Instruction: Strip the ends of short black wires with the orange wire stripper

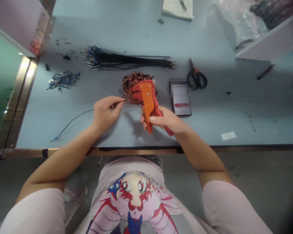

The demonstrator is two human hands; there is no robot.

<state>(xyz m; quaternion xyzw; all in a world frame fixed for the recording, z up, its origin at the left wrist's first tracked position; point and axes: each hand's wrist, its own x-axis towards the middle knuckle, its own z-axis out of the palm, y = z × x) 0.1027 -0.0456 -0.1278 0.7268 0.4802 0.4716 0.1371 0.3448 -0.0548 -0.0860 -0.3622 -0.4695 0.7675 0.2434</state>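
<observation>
1. The left hand [104,113] is pinched shut. Its thumb and fingers press together on a thin black wire [73,119]. The wire's long part hangs out to the left of this hand and ends in a small blue tip.
2. The right hand [163,119] is closed around the red handles of an orange wire stripper [147,100]. It holds the tool up, just to the right of the left hand.
3. This step looks like lining up the wire with the tool. The short end of the wire is near the tool's jaws, but it does not seem to be in them. The next move seems to call for putting that end in.
4. Just past the hands, a pile of copper wire bits [134,85] sits under the tool on the blue surface [234,104].
5. Farther from the hands lie a bundle of black wires [127,60], blue wire scraps [63,80], a phone [182,109] and black-handled scissors [197,78].
</observation>
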